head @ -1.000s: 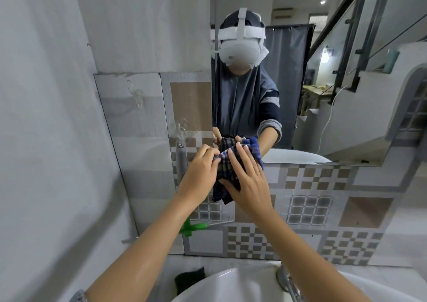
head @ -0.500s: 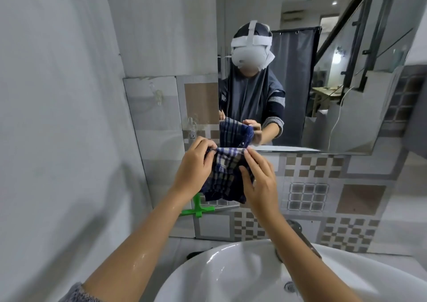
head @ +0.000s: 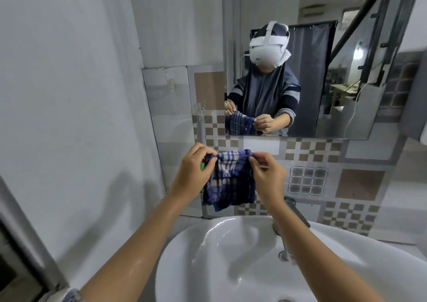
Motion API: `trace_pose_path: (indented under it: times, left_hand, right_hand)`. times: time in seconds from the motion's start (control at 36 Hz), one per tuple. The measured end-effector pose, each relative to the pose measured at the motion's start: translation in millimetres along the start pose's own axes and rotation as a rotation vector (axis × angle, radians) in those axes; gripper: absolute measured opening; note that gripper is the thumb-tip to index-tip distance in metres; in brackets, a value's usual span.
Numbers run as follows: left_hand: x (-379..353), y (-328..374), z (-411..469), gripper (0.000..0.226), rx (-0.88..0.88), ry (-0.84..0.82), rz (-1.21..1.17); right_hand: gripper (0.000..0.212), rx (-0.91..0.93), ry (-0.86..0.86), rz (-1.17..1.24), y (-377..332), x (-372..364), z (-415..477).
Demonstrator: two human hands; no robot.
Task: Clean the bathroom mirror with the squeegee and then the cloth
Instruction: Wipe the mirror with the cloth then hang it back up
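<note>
A blue and white checked cloth [head: 230,181] hangs in the air above the sink, below the mirror [head: 312,70]. My left hand [head: 193,171] pinches its upper left corner and my right hand [head: 268,176] pinches its upper right corner, so the cloth hangs spread between them. The mirror is on the tiled wall and reflects a person with a headset holding the same cloth. A sliver of the green squeegee [head: 202,166] shows behind my left hand; the rest is hidden.
A white sink [head: 208,267] lies below my arms, with a metal tap [head: 298,211] at its back behind my right wrist. A grey wall stands close on the left. Patterned tiles [head: 346,174] cover the wall under the mirror.
The cloth and both hands have come down from the mirror's lower edge to above the sink. The bunched cloth is now spread out between my two hands.
</note>
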State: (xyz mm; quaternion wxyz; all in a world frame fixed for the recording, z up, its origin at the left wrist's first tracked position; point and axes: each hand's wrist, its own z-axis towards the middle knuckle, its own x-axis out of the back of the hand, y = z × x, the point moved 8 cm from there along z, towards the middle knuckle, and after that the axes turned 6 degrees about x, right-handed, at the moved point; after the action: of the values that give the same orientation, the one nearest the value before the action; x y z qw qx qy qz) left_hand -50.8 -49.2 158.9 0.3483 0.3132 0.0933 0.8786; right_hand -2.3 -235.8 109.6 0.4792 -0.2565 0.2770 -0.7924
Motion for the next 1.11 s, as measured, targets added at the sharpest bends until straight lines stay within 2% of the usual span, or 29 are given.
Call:
trace_pose_path:
  times: [0.11, 0.31, 0.36, 0.44, 0.53, 0.64, 0.83, 1.11]
  left_hand:
    - [-11, -4, -23, 0.01, 0.081, -0.078, -0.069]
    - [-43, 11, -43, 0.018, 0.195, -0.294, -0.239]
    - [-44, 17, -41, 0.017, 0.22, -0.269, -0.267]
    - [-37, 24, -33, 0.016, 0.251, -0.143, -0.287]
    - [-36, 33, -27, 0.024, 0.263, -0.078, -0.308]
    - [-46, 43, -26, 0.03, 0.287, -0.136, -0.37]
    - [-45, 39, -42, 0.022, 0.366, -0.185, -0.471]
    - [-12, -4, -18, 0.023, 0.251, -0.245, -0.318]
  right_hand:
    - [0.012, 0.05, -0.083, -0.046, -16, 6, 10]
    - [0.011, 0.285, -0.252, -0.076, -55, 22, 25]
    - [0.012, 0.338, -0.305, -0.093, -62, 26, 28]
    - [0.013, 0.375, -0.345, -0.076, -70, 36, 28]
    - [0.015, 0.386, -0.369, -0.053, -76, 44, 26]
    - [0.016, 0.39, -0.404, -0.044, -81, 49, 21]
    - [0.016, 0.391, -0.44, -0.061, -85, 47, 16]
    - [0.013, 0.428, -0.49, -0.18, -87, 9, 25]
